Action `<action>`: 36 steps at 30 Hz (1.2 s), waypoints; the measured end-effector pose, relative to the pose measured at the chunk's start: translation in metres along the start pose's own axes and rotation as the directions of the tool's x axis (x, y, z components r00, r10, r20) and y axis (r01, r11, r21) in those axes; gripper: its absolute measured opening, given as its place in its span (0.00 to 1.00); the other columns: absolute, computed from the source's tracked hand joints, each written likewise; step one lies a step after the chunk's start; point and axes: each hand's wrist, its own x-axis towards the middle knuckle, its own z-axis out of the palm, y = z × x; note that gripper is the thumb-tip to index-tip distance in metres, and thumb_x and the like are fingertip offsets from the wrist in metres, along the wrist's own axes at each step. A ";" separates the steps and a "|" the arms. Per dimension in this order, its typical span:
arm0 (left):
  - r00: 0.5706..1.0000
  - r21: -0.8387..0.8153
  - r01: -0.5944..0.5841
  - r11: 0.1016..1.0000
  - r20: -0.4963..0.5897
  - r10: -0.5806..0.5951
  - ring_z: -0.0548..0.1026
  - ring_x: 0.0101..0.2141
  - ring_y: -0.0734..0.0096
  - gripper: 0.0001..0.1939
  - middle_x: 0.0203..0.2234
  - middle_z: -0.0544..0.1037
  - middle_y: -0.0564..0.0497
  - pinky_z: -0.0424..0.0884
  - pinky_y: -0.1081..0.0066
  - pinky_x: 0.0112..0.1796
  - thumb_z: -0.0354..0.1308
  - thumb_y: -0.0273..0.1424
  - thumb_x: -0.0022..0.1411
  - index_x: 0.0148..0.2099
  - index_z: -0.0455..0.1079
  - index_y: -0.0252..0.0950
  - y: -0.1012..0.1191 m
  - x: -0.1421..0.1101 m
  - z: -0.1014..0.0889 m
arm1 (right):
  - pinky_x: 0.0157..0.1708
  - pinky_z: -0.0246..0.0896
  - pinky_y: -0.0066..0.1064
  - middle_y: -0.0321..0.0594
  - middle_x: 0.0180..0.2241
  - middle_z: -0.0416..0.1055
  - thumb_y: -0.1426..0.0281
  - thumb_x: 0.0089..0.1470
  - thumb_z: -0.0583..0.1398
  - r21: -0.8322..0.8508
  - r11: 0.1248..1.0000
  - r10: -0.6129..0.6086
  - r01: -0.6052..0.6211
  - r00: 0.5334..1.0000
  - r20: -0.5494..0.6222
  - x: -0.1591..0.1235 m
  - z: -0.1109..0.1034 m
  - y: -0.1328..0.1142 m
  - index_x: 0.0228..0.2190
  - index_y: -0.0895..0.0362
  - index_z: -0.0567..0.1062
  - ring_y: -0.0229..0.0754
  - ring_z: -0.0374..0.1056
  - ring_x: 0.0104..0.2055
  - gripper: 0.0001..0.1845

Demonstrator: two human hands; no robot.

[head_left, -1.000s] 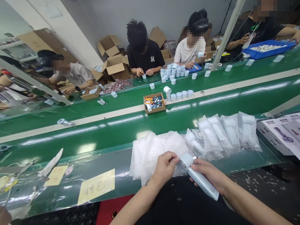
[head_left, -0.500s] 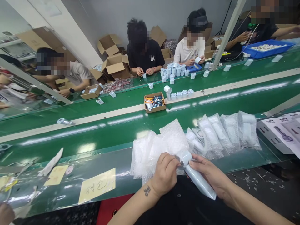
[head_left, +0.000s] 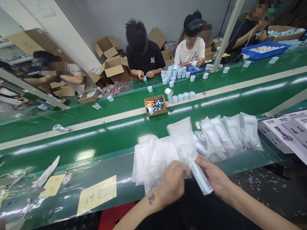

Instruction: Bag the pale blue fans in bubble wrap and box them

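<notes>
A pale blue device [head_left: 202,179] with a rounded head and a long handle lies slanted in front of me, handle end toward my body. My right hand [head_left: 213,174] is closed around its neck from the right. Its head sits inside the mouth of a clear bubble-wrap bag [head_left: 181,131], which stretches up and away. My left hand [head_left: 174,183] is closed at the bag's mouth, left of the device; its fingertips are smeared by motion. Below the bag, more flat bubble-wrap bags [head_left: 151,159] lie spread on the bench, partly hidden by my left hand.
Several wrapped devices [head_left: 224,134] lie in a row at right, beside printed boxes [head_left: 283,131]. Beyond runs a green conveyor [head_left: 115,127] with a small carton of parts [head_left: 155,105] and white cups [head_left: 183,96]. Co-workers sit across it. A yellow note [head_left: 97,195] lies at left.
The device's head, bare before, is now inside the bubble-wrap bag, which has tilted and lifted. My left hand has come slightly down toward me from the device's head.
</notes>
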 end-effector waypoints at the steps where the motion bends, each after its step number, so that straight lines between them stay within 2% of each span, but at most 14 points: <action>1: 0.998 -0.062 0.013 0.998 0.065 -0.009 0.70 0.33 0.67 0.09 0.31 0.73 0.46 0.68 0.68 0.35 0.46 0.22 0.61 0.37 0.67 0.36 0.002 0.001 0.003 | 0.25 0.61 0.29 0.29 0.21 0.65 0.65 0.42 0.66 -0.023 1.000 -0.022 0.022 1.000 -0.013 0.003 -0.002 0.003 0.29 0.52 0.64 0.38 0.64 0.24 0.16; 3: 0.974 -0.198 0.211 0.957 0.122 -0.189 0.70 0.31 0.68 0.07 0.28 0.73 0.48 0.67 0.69 0.34 0.48 0.25 0.60 0.34 0.68 0.35 0.005 0.005 0.006 | 0.25 0.60 0.29 0.30 0.22 0.64 0.63 0.45 0.64 -0.184 0.981 -0.059 0.053 0.998 -0.027 0.004 -0.010 0.006 0.28 0.52 0.64 0.38 0.63 0.25 0.13; 5: 0.851 -0.358 0.517 0.777 0.122 -0.510 0.67 0.26 0.72 0.06 0.22 0.70 0.52 0.65 0.72 0.29 0.51 0.27 0.59 0.30 0.66 0.35 0.006 0.010 0.003 | 0.25 0.60 0.29 0.32 0.23 0.65 0.60 0.49 0.62 -0.485 0.866 -0.138 0.124 0.990 0.007 -0.005 -0.020 0.000 0.26 0.53 0.65 0.39 0.62 0.26 0.13; 7: 0.721 -0.520 0.652 0.552 0.201 -0.663 0.64 0.22 0.75 0.06 0.19 0.67 0.55 0.63 0.74 0.27 0.54 0.30 0.58 0.28 0.65 0.35 0.009 0.013 -0.006 | 0.25 0.58 0.28 0.34 0.22 0.64 0.58 0.51 0.61 -0.735 0.624 -0.237 0.264 0.961 0.143 -0.024 -0.031 -0.013 0.22 0.54 0.66 0.38 0.59 0.26 0.16; 10: 0.752 -0.670 0.620 0.407 0.361 -0.552 0.64 0.22 0.77 0.09 0.20 0.68 0.55 0.62 0.75 0.27 0.59 0.34 0.56 0.29 0.67 0.34 0.022 0.015 -0.026 | 0.25 0.55 0.27 0.34 0.21 0.64 0.56 0.54 0.60 -0.788 0.500 -0.121 0.360 0.929 0.349 -0.058 -0.045 -0.039 0.21 0.55 0.67 0.36 0.58 0.24 0.18; 14: 0.847 -0.684 0.518 0.513 0.493 -0.198 0.70 0.27 0.73 0.09 0.25 0.73 0.49 0.66 0.73 0.32 0.61 0.34 0.58 0.29 0.71 0.34 0.044 0.023 -0.047 | 0.21 0.57 0.25 0.36 0.21 0.68 0.51 0.48 0.63 -0.634 0.774 0.288 -0.016 0.899 0.329 -0.070 -0.063 -0.060 0.26 0.56 0.70 0.36 0.63 0.21 0.20; 18: 0.835 -0.660 0.424 0.620 0.550 0.014 0.74 0.33 0.68 0.08 0.29 0.77 0.46 0.70 0.70 0.38 0.58 0.32 0.61 0.31 0.73 0.35 0.057 0.040 -0.033 | 0.30 0.65 0.31 0.42 0.32 0.74 0.44 0.48 0.59 -0.315 0.910 0.342 -0.271 0.918 0.199 -0.044 -0.059 -0.046 0.35 0.55 0.74 0.43 0.71 0.33 0.27; 21: 0.815 -0.634 0.370 0.679 0.572 0.089 0.76 0.36 0.66 0.11 0.32 0.78 0.46 0.72 0.69 0.41 0.54 0.35 0.63 0.33 0.74 0.36 0.060 0.050 -0.014 | 0.37 0.65 0.31 0.43 0.32 0.75 0.55 0.44 0.67 -0.269 0.921 0.352 -0.283 0.899 0.260 -0.027 -0.043 -0.031 0.34 0.58 0.76 0.45 0.71 0.37 0.21; 24: 0.810 -0.562 0.369 0.740 0.586 0.041 0.77 0.37 0.66 0.13 0.33 0.79 0.46 0.72 0.69 0.42 0.53 0.37 0.64 0.36 0.76 0.37 0.044 0.046 -0.017 | 0.37 0.65 0.32 0.42 0.32 0.75 0.67 0.35 0.71 -0.306 0.934 0.286 -0.185 0.900 0.330 -0.016 -0.042 -0.035 0.38 0.59 0.75 0.46 0.72 0.36 0.25; 27: 0.858 -0.203 0.449 0.870 0.369 -0.357 0.74 0.46 0.60 0.15 0.40 0.79 0.45 0.67 0.60 0.51 0.51 0.39 0.64 0.44 0.76 0.40 -0.003 0.023 -0.043 | 0.38 0.66 0.35 0.45 0.39 0.76 0.64 0.36 0.71 -0.414 0.910 0.073 0.002 0.983 0.166 0.000 -0.059 -0.053 0.47 0.55 0.71 0.51 0.71 0.41 0.34; 28: 0.826 0.008 0.536 0.844 0.200 -0.527 0.70 0.52 0.55 0.16 0.47 0.76 0.44 0.62 0.53 0.54 0.51 0.39 0.64 0.49 0.74 0.41 -0.023 0.011 -0.052 | 0.41 0.66 0.36 0.46 0.44 0.74 0.63 0.38 0.70 -0.472 0.879 -0.020 0.067 0.994 0.104 0.008 -0.065 -0.058 0.50 0.54 0.69 0.53 0.70 0.45 0.36; 31: 0.575 0.479 0.734 0.482 -0.059 -0.816 0.40 0.64 0.35 0.34 0.66 0.50 0.46 0.42 0.32 0.55 0.59 0.44 0.56 0.64 0.57 0.47 -0.081 -0.031 -0.057 | 0.47 0.64 0.40 0.47 0.50 0.70 0.61 0.42 0.68 -0.619 0.758 -0.189 0.206 0.977 0.094 0.037 -0.077 -0.054 0.55 0.53 0.63 0.56 0.64 0.52 0.39; 34: 0.399 0.579 0.728 0.367 0.077 -0.914 0.28 0.64 0.33 0.41 0.68 0.33 0.51 0.41 0.28 0.53 0.54 0.51 0.56 0.68 0.45 0.49 -0.115 -0.065 -0.029 | 0.51 0.61 0.43 0.46 0.50 0.69 0.63 0.44 0.65 -0.699 0.627 -0.138 0.344 0.932 0.335 0.068 -0.070 -0.023 0.56 0.55 0.63 0.55 0.64 0.52 0.37; 36: 0.395 0.586 0.700 0.408 0.159 -0.905 0.26 0.63 0.34 0.42 0.68 0.31 0.52 0.42 0.30 0.54 0.50 0.52 0.57 0.69 0.43 0.45 -0.124 -0.078 -0.007 | 0.55 0.56 0.42 0.46 0.52 0.66 0.65 0.45 0.63 -0.772 0.473 -0.080 0.425 0.893 0.443 0.088 -0.057 0.004 0.56 0.57 0.63 0.53 0.62 0.54 0.36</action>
